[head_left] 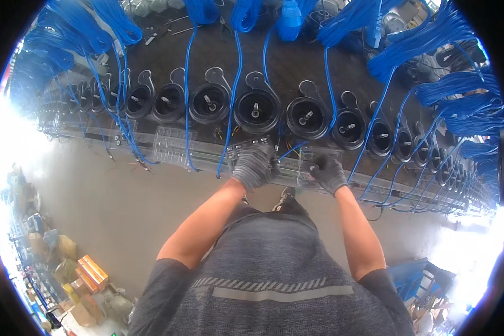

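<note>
My left hand (255, 166), in a grey glove, lies over a clear plastic tray with small dark parts (246, 144) at the bench's near edge. Its fingers are curled down and closed; what they hold is hidden under the glove. Also gloved in grey, my right hand (329, 172) reaches over another clear plastic tray (309, 159), with thumb and fingers closed together. I cannot make out anything between them. A short piece of blue cable (293, 150) runs between the two hands. Just beyond them sit round black housings (256, 110) with wire loops.
Many such housings line the dark bench (218, 53) to both sides. Bundles of blue cable (347, 25) hang along the far side, their strands crossing the bench toward me. A third clear tray (172, 144) lies left. Boxes and bags (89, 271) stand on the floor at lower left.
</note>
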`<state>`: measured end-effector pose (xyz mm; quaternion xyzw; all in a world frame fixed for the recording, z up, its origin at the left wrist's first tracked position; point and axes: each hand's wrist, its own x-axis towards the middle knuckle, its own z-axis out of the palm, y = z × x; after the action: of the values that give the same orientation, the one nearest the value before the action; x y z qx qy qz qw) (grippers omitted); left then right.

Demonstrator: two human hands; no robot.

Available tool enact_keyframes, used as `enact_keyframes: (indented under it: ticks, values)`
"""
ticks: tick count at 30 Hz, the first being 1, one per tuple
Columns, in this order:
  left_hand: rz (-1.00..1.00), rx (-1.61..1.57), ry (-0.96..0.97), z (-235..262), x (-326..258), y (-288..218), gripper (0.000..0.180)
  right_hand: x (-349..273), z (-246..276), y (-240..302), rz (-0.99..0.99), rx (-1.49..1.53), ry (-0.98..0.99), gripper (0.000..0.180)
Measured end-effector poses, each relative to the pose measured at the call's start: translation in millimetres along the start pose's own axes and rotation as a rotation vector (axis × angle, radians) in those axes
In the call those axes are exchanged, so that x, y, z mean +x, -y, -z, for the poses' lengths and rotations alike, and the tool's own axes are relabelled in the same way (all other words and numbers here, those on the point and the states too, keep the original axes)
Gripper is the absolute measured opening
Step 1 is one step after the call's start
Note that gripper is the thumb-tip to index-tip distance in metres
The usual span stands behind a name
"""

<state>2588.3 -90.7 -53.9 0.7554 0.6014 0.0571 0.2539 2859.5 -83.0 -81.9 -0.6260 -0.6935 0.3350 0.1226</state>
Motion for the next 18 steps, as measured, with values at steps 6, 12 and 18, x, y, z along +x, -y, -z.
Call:
enact_keyframes:
  ticks: [6, 12, 18]
  values:
    - [-0.384, 0.045, 0.057, -56, 48, -68, 0.033, -20, -8, -68, -0.141, 0.043, -0.02, 0.024]
    - [-0.429, 0.005, 0.073, -90, 61, -65, 0.047, -37, 7, -20, 0.071, -0.017, -0.288, 0.021]
    - [-0.008, -0.021, -0.183, -45, -18, 21, 0.031, -29, -7, 47, -0.032, 0.16, 0.081, 0.028]
